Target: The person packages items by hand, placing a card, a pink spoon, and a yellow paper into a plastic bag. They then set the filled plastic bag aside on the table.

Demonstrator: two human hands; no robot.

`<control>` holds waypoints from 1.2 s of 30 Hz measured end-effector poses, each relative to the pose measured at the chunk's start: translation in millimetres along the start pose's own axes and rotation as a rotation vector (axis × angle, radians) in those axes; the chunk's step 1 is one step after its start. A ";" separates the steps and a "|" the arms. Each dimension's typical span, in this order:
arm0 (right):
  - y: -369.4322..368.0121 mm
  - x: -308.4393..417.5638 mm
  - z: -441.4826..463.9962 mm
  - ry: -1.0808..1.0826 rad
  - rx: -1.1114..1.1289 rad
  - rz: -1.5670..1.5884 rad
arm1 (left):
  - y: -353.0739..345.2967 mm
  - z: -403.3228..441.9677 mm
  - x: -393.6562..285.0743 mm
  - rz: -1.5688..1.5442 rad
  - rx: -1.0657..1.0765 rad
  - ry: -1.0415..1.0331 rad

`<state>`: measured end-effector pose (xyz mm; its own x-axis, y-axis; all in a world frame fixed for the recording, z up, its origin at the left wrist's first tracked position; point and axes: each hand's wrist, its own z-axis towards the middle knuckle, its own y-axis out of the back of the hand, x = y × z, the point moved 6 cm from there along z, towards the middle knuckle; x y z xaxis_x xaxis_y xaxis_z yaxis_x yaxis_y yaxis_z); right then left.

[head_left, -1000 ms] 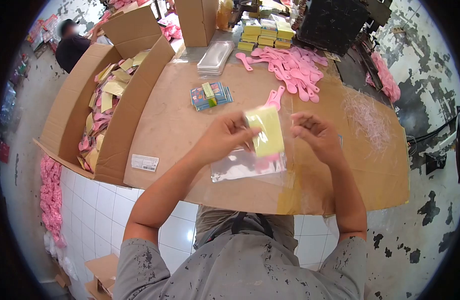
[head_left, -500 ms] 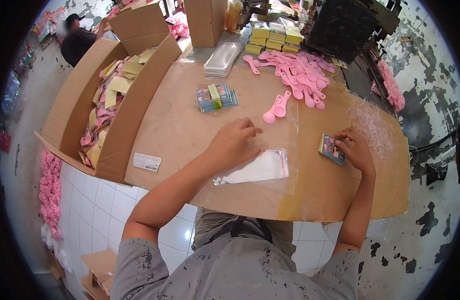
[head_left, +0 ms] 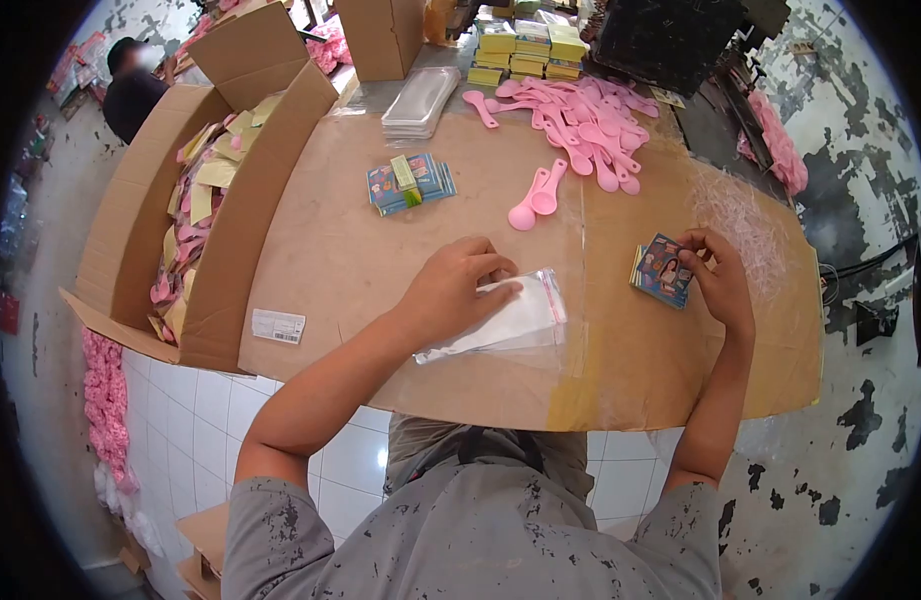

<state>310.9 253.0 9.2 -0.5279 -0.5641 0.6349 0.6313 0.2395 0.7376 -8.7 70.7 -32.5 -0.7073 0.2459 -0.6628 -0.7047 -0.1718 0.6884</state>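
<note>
My left hand [head_left: 458, 285] rests over a stack of clear plastic bags [head_left: 510, 318], its fingers loosely curled and thumb apart from them. Between the fingers of my right hand [head_left: 718, 275] is a printed card [head_left: 668, 268], its top edge lifted and tilted off a small stack of cards [head_left: 637, 268]. Farther back lies a banded bundle of blue cards [head_left: 412, 183]. Two pink measuring spoons [head_left: 537, 198] lie apart from a large heap of pink spoons [head_left: 590, 125].
An open cardboard box [head_left: 255, 215] at left holds pink spoons and yellowish cards. More clear packs [head_left: 420, 100] and stacked yellow-edged cards [head_left: 525, 45] stand at the back. Plastic shreds [head_left: 745, 235] lie right. A label [head_left: 278, 326] is near the front edge. Another person [head_left: 132, 90] is at far left.
My left hand has come down onto the plastic bags. My right hand has raised the top card's edge from its stack. The whole view has shifted slightly.
</note>
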 end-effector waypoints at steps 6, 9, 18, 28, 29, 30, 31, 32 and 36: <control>-32.5 24.9 -4.9 0.045 0.132 0.340 | -3.4 1.3 -1.6 -0.078 -0.029 0.030; -65.9 78.6 -11.3 0.253 0.263 0.385 | -1.5 1.1 -1.1 -0.130 -0.010 0.137; -117.6 107.0 -24.6 0.337 0.400 0.290 | -5.3 -0.5 10.7 -0.524 -0.081 0.221; -98.0 80.1 -11.1 -0.038 -0.048 0.693 | -0.3 0.1 -1.9 -0.914 -0.025 0.262; -95.5 82.4 -10.9 -0.032 -0.097 0.764 | -2.0 -0.3 -3.4 -0.862 -0.030 0.245; -95.2 83.1 -10.9 -0.012 -0.102 0.758 | -3.6 -0.9 -4.6 -0.845 -0.023 0.242; -95.2 83.3 -10.9 0.009 -0.107 0.753 | -4.9 -1.2 -5.8 -0.828 -0.017 0.240; -95.3 83.4 -10.7 0.030 -0.112 0.747 | -5.8 -1.4 -6.6 -0.810 -0.011 0.237; -98.6 91.4 -14.0 0.190 0.001 0.478 | -12.4 -2.4 -6.2 -0.812 0.022 0.236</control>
<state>208.4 166.8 -8.8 -0.0681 -0.5254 0.8482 0.7762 0.5062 0.3759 4.3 69.0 -37.6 0.0230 0.0789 -0.9966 -0.9997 -0.0085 -0.0237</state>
